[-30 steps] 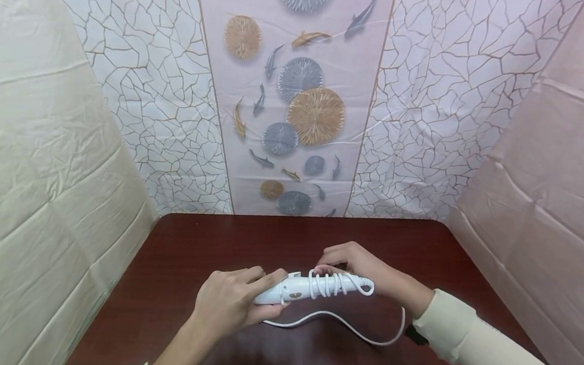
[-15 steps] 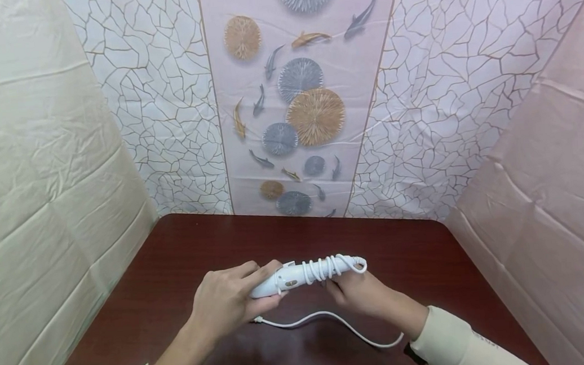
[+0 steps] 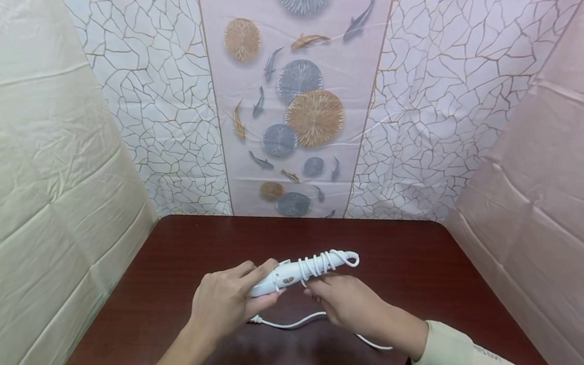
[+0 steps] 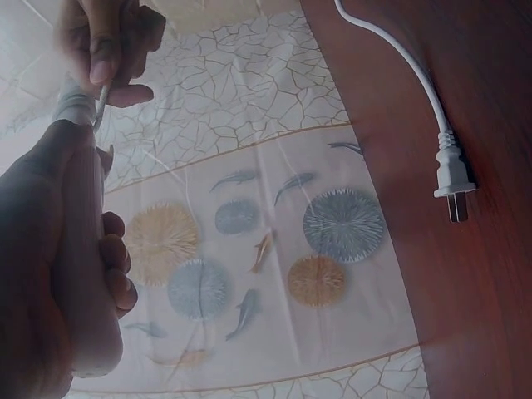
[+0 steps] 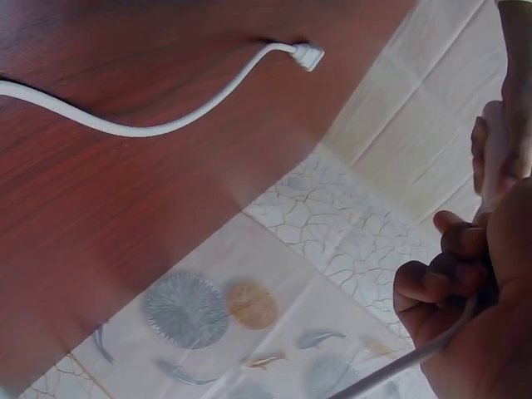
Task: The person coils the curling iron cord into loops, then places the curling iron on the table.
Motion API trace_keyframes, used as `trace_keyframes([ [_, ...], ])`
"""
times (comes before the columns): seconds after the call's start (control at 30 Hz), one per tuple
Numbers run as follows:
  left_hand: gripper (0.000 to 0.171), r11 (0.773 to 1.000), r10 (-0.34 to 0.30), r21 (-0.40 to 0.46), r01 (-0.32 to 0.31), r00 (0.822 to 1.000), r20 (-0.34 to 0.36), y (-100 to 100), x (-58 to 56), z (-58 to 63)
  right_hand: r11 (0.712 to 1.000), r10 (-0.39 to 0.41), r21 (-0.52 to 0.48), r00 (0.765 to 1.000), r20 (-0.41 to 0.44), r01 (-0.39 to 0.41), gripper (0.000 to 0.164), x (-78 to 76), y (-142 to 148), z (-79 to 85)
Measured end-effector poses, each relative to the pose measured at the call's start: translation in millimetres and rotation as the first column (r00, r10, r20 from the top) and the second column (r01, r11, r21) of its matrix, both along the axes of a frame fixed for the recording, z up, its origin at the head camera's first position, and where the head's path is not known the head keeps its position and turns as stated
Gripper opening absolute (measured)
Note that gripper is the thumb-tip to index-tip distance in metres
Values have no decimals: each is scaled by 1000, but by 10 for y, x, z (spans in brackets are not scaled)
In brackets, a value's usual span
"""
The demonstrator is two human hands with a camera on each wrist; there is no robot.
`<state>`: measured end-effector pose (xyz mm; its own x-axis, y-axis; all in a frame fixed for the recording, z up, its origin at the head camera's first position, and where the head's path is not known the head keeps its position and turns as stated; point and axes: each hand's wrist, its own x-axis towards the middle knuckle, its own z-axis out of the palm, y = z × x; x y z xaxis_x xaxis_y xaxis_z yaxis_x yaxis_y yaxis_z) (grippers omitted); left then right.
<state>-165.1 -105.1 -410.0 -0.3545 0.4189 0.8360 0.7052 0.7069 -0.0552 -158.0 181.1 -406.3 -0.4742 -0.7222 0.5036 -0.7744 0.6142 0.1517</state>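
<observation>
Gripping the white device (image 3: pixel 281 273), left hand (image 3: pixel 222 298) hovers short of table's far edge (image 3: pixel 300 222).

Shown in smooth, softly glossy plastic along the handheld appliance (image 3: pixel 293 271); sheathed in smooth, plastic-like covering over cord (image 5: pixel 137 130) and plug (image 4: pixel 452 170), with metallic shine at the prongs (image 4: pixel 455 205). Polished-looking, wood-grained and glossy across the tabletop (image 3: pixel 214 239); creased and cloth-like on the patterned backdrop (image 3: pixel 315 117) and plain side hangings (image 3: pixel 41 166); in matt fabric at the sleeves (image 3: pixel 448 347).
</observation>
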Motion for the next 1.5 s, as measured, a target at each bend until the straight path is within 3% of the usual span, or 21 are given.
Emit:
trace_keyframes([
  [0.4,49,998,59,-33,-58,998,31,0,11,-30,997,32,69,998,-60,-28,23,98,-52,41],
  [0.73,50,996,79,-46,-77,996,43,-2,7,-47,997,73,46,990,-117,-68,11,117,-63,83],
  [1.0,51,994,93,-59,-90,994,52,2,-1,-40,995,98,50,987,-127,-92,13,115,-75,96],
  [1.33,50,998,69,-2,-70,981,184,14,18,-65,990,101,107,987,-122,-88,25,78,-81,47],
  [1.5,51,996,87,-19,-85,979,187,23,27,-83,989,114,105,984,-139,-100,25,70,-90,44],
])
